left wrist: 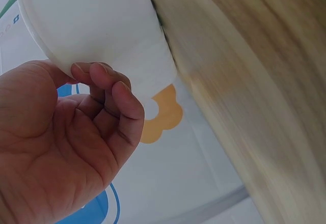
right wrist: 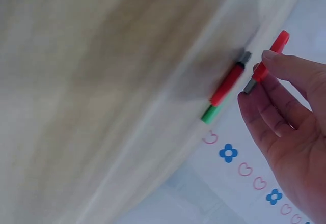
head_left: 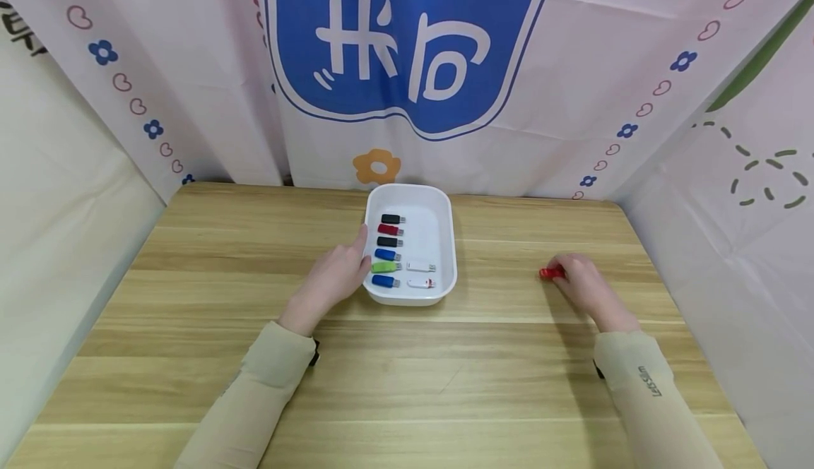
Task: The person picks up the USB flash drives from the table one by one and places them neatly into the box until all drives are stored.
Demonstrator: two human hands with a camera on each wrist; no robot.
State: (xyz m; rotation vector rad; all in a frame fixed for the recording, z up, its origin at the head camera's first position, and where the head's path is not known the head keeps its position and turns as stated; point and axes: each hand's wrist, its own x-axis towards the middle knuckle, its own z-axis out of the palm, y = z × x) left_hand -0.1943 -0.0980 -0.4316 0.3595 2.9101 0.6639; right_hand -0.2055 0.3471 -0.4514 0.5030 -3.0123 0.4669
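A white tray (head_left: 441,232) stands on the table, with two columns of USB sticks in it. My left hand (head_left: 339,271) is at the tray's left side; in the left wrist view its curled fingers and thumb grip the rim. Over at the right, my right hand (head_left: 581,282) pinches a red USB stick (right wrist: 278,42) between thumb and fingers, its metal plug pointing down. Beside it, in the right wrist view, another red USB stick (right wrist: 227,84) lies on the table, and a green stick-like piece (right wrist: 209,113) shows partly past its end.
In the tray's left column lie black, red, blue and lime green sticks (head_left: 384,267); two white ones (head_left: 420,283) lie to their right. The wooden table (head_left: 407,384) ends at a printed curtain (head_left: 521,158) behind, with pale cloth (head_left: 718,264) along the sides.
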